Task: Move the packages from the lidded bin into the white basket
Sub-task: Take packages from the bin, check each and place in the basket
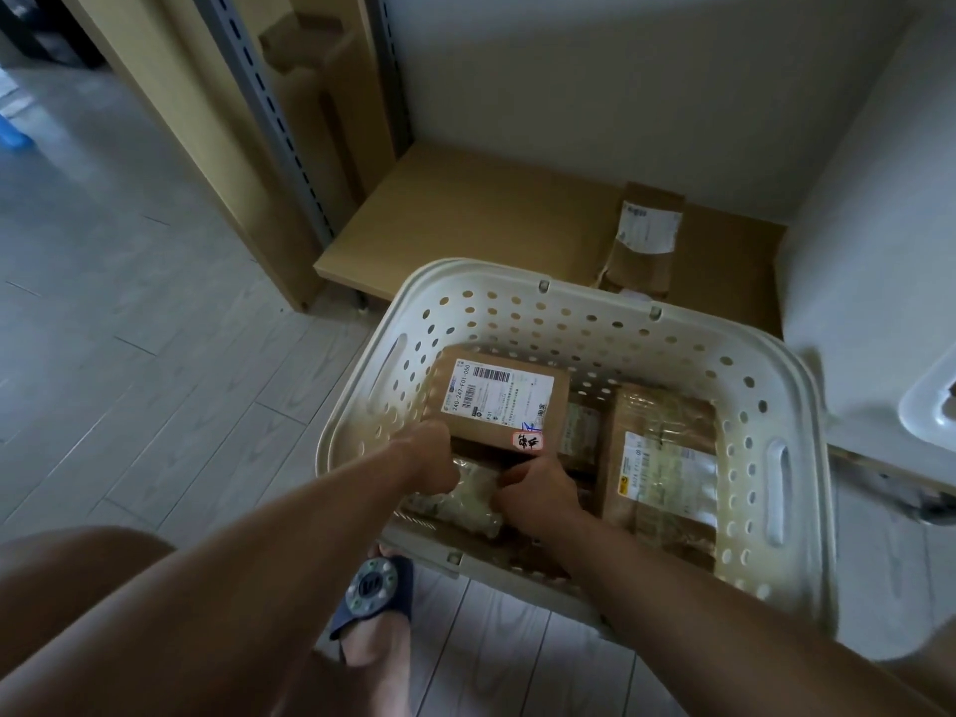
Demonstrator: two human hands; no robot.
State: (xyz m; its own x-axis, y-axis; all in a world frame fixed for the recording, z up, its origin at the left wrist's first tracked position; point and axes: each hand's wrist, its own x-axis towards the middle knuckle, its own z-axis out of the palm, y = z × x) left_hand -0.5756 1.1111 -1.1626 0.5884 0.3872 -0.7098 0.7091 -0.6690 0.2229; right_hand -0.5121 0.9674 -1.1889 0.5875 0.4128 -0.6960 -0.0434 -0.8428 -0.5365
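Note:
The white perforated basket (610,307) stands on the floor in front of me and holds several packages. A brown cardboard box with a white shipping label (499,395) lies at its far left. A taped brown parcel (662,458) fills its right side. Both my hands reach into the basket's near left part. My left hand (432,460) and my right hand (535,491) grip the near edge of the labelled box, just above a clear-wrapped package (465,501). The lidded bin is only a white edge (931,406) at the far right.
A low wooden shelf board (465,225) lies behind the basket with a brown labelled parcel (644,240) on it. A metal rack upright (269,111) and cardboard stand at the back left. My sandalled foot (372,602) rests near the basket's front.

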